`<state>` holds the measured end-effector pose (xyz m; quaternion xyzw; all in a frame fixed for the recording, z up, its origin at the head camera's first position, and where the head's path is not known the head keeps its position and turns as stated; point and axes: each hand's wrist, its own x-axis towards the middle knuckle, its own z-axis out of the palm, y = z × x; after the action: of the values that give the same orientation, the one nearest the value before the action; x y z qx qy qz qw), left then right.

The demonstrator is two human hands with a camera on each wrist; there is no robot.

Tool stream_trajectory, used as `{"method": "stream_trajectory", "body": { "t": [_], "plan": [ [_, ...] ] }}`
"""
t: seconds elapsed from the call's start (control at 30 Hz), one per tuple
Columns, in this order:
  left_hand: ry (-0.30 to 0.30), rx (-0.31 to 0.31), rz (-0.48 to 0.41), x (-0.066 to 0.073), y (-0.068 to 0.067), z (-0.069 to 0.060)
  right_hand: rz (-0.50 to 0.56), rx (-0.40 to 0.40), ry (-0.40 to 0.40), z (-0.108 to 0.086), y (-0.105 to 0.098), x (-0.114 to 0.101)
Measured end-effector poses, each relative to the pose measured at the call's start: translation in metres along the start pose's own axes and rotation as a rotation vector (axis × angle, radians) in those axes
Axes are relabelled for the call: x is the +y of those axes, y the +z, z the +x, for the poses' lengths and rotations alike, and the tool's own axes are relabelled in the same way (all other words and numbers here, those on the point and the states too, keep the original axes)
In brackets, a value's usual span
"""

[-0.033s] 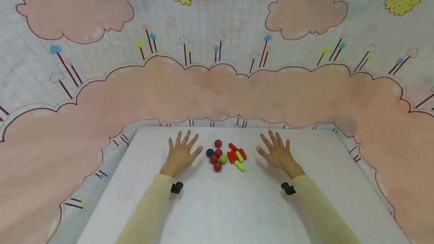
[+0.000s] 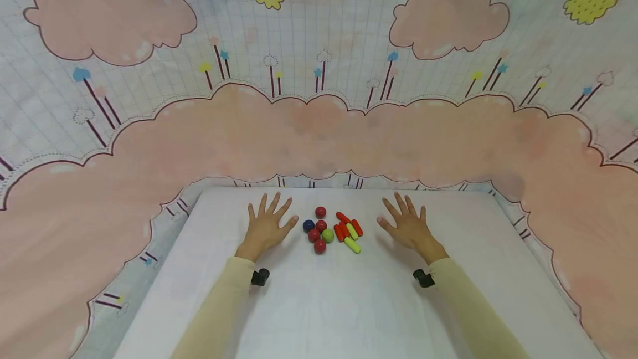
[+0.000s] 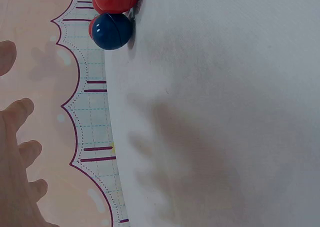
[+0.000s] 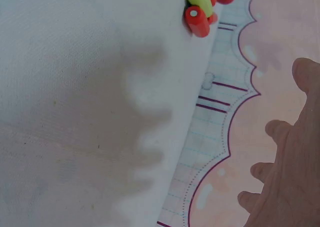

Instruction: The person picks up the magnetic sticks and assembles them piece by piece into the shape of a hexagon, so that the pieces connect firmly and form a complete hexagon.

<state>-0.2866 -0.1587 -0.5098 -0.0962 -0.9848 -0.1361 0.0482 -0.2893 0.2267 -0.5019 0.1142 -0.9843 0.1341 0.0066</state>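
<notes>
Fingers spread, my left hand (image 2: 266, 230) hovers over the table left of a cluster of small balls, touching nothing. Nearest to it is the dark blue ball (image 2: 308, 226); beside that lie several red balls (image 2: 320, 246) and one green ball (image 2: 327, 235). Just right of the balls is a loose group of red cylinders (image 2: 356, 227) and two yellow-green cylinders (image 2: 352, 245). My right hand (image 2: 411, 229) mirrors the left, fingers spread and holding nothing, to the right of the cylinders. Both wrist views show the hands' shadows on the table, apart from the fingers.
A white table (image 2: 319, 309) lies under everything. Behind and around it hangs a cloth (image 2: 319, 137) printed with clouds, meeting the table's far edge. A small black device (image 2: 260, 277) sits at the left wrist, another black device (image 2: 423, 278) at the right.
</notes>
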Motion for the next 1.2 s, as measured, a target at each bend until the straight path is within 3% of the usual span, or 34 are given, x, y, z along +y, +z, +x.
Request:
{"method": "stream_trajectory", "body": {
  "t": [0.43, 0.7, 1.0, 1.2],
  "plan": [
    [-0.003, 0.0, -0.024, -0.002, -0.002, -0.001, 0.015, 0.018, -0.027, 0.005, 0.002, -0.014],
    [0.022, 0.007, -0.048, 0.008, -0.004, 0.002, -0.034, 0.049, -0.037, 0.011, -0.007, -0.027],
    [0.056, -0.005, -0.063, 0.016, 0.003, -0.006, -0.001, 0.022, -0.048, 0.001, 0.002, -0.026],
    [0.086, 0.046, -0.14, 0.019, 0.012, -0.013, 0.043, 0.088, -0.099, -0.005, 0.016, -0.029]
  ]
}}
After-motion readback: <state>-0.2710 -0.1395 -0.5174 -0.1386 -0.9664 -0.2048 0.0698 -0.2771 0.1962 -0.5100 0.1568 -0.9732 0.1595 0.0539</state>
